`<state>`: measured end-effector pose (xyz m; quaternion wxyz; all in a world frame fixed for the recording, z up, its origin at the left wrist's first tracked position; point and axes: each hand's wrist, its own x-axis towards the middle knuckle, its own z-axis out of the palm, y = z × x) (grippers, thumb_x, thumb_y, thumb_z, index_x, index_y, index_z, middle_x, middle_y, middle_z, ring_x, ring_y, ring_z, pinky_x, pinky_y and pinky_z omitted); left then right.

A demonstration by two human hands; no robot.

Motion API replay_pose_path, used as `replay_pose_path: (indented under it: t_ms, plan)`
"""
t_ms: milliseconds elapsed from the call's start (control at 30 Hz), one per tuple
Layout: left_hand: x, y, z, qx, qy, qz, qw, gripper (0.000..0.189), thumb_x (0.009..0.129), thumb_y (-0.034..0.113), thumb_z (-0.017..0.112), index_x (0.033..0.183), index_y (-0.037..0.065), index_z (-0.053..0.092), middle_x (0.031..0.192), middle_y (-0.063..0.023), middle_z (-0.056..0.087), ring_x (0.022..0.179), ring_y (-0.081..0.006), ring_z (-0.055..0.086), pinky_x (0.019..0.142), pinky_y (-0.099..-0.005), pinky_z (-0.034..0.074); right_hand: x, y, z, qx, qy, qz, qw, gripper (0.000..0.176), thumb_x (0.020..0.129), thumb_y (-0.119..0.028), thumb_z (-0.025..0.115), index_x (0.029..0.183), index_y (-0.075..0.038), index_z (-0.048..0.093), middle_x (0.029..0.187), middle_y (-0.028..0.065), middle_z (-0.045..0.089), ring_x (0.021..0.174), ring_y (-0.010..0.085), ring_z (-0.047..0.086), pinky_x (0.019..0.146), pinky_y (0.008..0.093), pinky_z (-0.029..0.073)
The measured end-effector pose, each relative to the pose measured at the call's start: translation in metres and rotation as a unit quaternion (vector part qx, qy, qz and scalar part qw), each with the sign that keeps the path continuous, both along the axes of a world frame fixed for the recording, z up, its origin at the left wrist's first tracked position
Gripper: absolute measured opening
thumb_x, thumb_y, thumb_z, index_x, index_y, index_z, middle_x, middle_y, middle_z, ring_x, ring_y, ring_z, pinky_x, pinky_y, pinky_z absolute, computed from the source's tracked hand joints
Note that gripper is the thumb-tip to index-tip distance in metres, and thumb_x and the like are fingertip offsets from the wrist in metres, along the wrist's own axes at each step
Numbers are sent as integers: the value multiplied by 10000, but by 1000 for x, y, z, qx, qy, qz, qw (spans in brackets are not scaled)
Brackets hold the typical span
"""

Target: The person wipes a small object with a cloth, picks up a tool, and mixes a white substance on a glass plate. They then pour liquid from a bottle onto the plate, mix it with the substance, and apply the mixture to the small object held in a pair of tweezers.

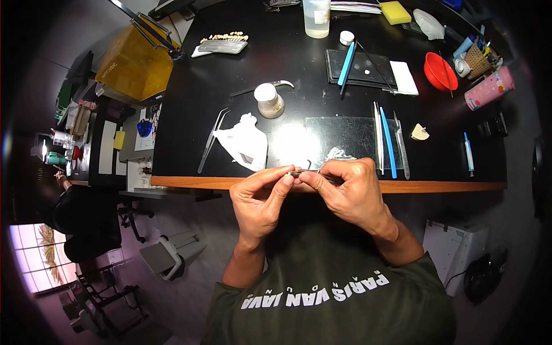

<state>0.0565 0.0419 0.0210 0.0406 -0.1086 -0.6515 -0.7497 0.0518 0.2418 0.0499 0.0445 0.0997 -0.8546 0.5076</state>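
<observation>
My left hand (257, 202) and my right hand (353, 190) meet at the table's front edge, thumbs and fingertips pinched together. Between them is a small, thin metal piece (296, 172), mostly covered by the fingers; its exact kind I cannot tell. A dark hooked tip (309, 164) shows just above the fingertips. Beyond the left hand lies a crumpled white cloth (246, 144), with bent tweezers (211, 144) beside it. A glass plate (345, 135) carrying white residue lies beyond the right hand. Right of it are a blue-handled tool (388, 142) and a scalpel-like metal tool (402, 146).
A white-lidded jar (269, 102) stands mid-table. Farther back are a clear bottle (317, 20), a tooth shade guide (221, 46) and a black slab (362, 69). At right are a red bowl (440, 72), a pink tin (489, 88) and a syringe (468, 154). Another person (86, 213) sits far left.
</observation>
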Motion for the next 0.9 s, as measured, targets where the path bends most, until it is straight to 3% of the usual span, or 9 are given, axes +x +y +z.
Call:
replay_pose_path:
  t_ms: [133,333,533,633,733,800,900]
  plan:
    - [1,0,-1,-19,-4,16,1000,178,999,-18,748,1166,-64,789,1064,-195,805,951,-198,784,881,-296,627,1,0,-4,21,-1,-2,1000,373,932,-306,867,762,7,757,597,155,636,474,228,608,474,369,430]
    - [1,1,0,8,-23,14,1000,173,1007,-3,739,1156,-76,785,1059,-215,799,925,-221,792,874,-319,637,1,-1,-6,-45,42,16,998,269,969,-190,812,825,32,768,639,172,663,494,249,626,494,374,453]
    - [-1,-4,0,2,-26,5,1000,177,1011,-14,728,1168,-79,778,1077,-228,792,920,-233,794,863,-324,647,4,4,8,-66,-23,56,996,228,1009,-146,732,896,45,784,674,188,691,520,253,655,517,381,473]
    - [-2,-4,4,-11,-12,-4,1000,176,1005,-26,732,1168,-71,783,1080,-214,793,928,-222,792,865,-312,642,5,3,9,-49,-36,53,997,218,1034,-112,715,936,66,795,666,132,701,577,123,649,532,310,475]
    - [-4,-2,7,-13,-7,-3,1000,192,999,-29,741,1183,-64,782,1091,-199,794,950,-206,787,871,-296,632,5,2,-3,-67,-52,40,996,214,1038,-116,715,950,60,800,677,109,717,588,102,652,532,291,482]
    - [-5,-2,6,-20,-2,3,1000,225,1002,-4,742,1213,-78,764,1100,-224,791,959,-224,785,870,-311,629,6,0,-5,-117,-67,35,990,218,1024,-154,725,961,38,807,680,139,719,570,148,674,539,331,500]
    - [-2,6,14,-14,-44,15,999,239,984,-57,739,1221,-85,756,1128,-191,787,1055,-221,770,956,-327,610,9,0,-4,-170,-102,25,980,210,1013,-152,710,988,33,806,681,139,727,610,156,715,584,331,543]
